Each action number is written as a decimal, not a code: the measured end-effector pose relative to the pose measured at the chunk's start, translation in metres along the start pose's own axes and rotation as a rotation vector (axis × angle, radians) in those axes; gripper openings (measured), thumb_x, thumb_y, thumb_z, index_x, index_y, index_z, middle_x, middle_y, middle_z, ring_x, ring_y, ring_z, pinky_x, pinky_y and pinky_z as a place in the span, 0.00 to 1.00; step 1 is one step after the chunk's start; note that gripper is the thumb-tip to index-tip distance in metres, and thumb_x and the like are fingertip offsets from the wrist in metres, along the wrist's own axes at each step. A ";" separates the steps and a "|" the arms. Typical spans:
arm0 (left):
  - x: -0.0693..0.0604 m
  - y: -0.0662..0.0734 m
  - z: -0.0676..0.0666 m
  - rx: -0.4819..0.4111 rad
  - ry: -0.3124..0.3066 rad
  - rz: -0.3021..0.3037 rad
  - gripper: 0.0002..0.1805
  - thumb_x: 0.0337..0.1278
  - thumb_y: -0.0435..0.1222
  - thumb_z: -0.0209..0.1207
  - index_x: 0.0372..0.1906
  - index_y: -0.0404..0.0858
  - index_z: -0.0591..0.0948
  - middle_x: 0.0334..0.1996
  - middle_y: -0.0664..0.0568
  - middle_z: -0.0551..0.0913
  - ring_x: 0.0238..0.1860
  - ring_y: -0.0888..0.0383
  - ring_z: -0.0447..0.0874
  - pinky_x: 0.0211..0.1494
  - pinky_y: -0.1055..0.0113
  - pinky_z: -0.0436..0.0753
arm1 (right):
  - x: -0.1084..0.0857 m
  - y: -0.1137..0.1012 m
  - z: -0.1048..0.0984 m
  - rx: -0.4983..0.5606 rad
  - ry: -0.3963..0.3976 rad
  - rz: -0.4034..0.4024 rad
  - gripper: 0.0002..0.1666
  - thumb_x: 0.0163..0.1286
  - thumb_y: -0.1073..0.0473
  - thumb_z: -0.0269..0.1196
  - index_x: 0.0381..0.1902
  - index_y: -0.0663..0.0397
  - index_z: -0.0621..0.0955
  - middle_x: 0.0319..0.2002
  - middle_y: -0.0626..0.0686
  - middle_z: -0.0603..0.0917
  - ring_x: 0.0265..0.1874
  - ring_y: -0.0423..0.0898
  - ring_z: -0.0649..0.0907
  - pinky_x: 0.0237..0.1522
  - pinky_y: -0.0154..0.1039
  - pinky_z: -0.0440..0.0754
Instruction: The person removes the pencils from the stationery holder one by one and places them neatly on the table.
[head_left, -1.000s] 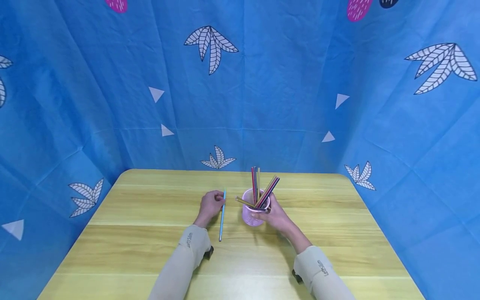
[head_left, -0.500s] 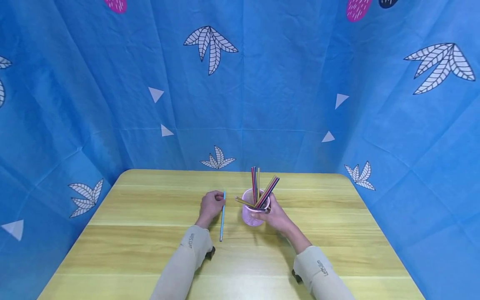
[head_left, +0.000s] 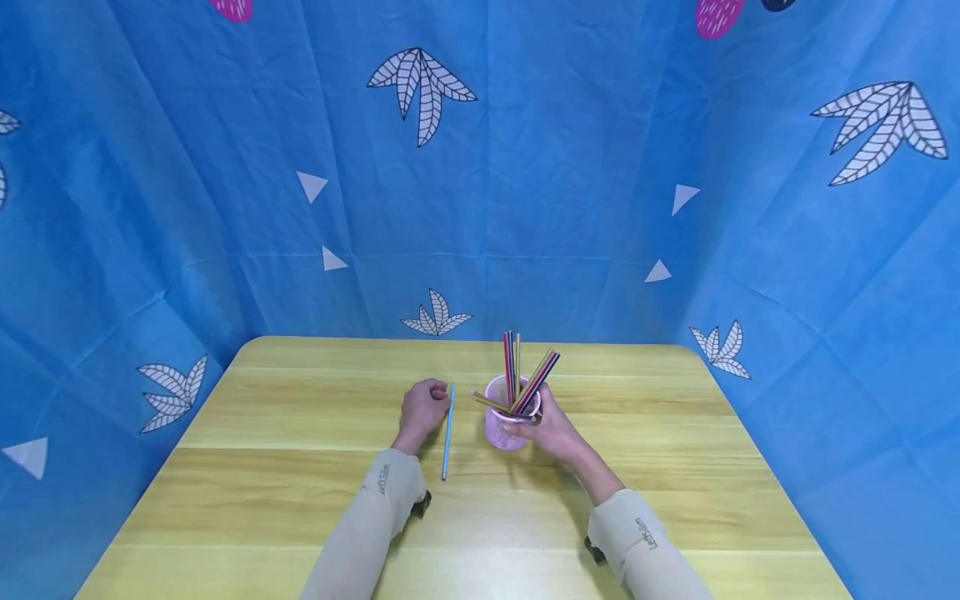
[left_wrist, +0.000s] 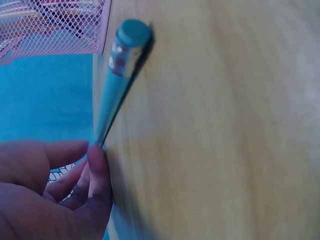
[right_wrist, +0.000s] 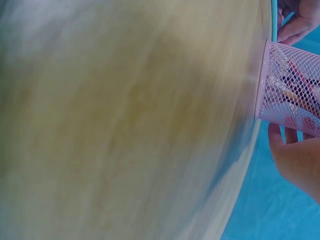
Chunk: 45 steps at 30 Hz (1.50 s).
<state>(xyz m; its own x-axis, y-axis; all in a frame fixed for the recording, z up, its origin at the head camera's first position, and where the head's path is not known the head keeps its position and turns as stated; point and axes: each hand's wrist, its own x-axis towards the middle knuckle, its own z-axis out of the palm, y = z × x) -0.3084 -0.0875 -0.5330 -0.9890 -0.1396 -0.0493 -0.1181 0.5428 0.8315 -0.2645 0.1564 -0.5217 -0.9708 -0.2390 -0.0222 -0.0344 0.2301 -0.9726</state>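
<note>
A light-blue pencil [head_left: 447, 433] lies lengthwise on the table, its eraser end [left_wrist: 134, 33] toward the person. At its far part, the left hand [head_left: 424, 410] has thumb and index fingertips [left_wrist: 98, 154] close together against it, apparently pinching it. To its right a pink mesh cup [head_left: 506, 432] stands upright, with several dark, red and gold pencils [head_left: 537, 385] leaning out in different directions. The right hand [head_left: 553, 429] grips the cup from its right side; in the right wrist view, this hand [right_wrist: 299, 160] has its fingers round the mesh wall.
The wooden table [head_left: 300, 500] has blue patterned cloth [head_left: 480, 208] hanging behind it and along both sides. The cup stands a short way right of the blue pencil.
The blue pencil has shifted very slightly to the right. The right hand keeps its grip on the cup, and the left hand has barely moved.
</note>
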 end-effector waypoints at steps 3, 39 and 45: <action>0.001 0.000 0.000 -0.005 -0.005 -0.016 0.16 0.62 0.29 0.65 0.54 0.36 0.85 0.44 0.46 0.89 0.48 0.50 0.87 0.57 0.54 0.87 | 0.001 0.000 0.000 0.004 -0.001 -0.006 0.55 0.61 0.64 0.75 0.80 0.48 0.58 0.73 0.66 0.71 0.72 0.68 0.71 0.76 0.69 0.63; -0.031 0.013 -0.021 -0.333 -0.179 0.232 0.20 0.67 0.30 0.65 0.61 0.42 0.83 0.56 0.41 0.85 0.54 0.48 0.84 0.55 0.57 0.89 | 0.001 0.001 0.002 -0.023 0.011 0.007 0.56 0.61 0.65 0.74 0.81 0.46 0.58 0.74 0.64 0.71 0.72 0.67 0.72 0.76 0.69 0.64; -0.038 0.019 -0.018 -0.373 -0.226 0.282 0.19 0.66 0.32 0.66 0.61 0.43 0.83 0.55 0.50 0.86 0.54 0.52 0.83 0.59 0.60 0.88 | 0.000 0.000 0.001 -0.022 0.014 0.010 0.55 0.61 0.65 0.74 0.80 0.47 0.58 0.73 0.66 0.71 0.72 0.68 0.71 0.76 0.69 0.62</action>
<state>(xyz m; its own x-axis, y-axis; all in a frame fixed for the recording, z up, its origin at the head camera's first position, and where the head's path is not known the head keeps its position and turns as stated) -0.2710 -0.0863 -0.5056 -0.9772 0.1744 0.1211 0.1549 0.1954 0.9684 -0.2644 0.1560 -0.5222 -0.9742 -0.2238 -0.0287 -0.0297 0.2535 -0.9669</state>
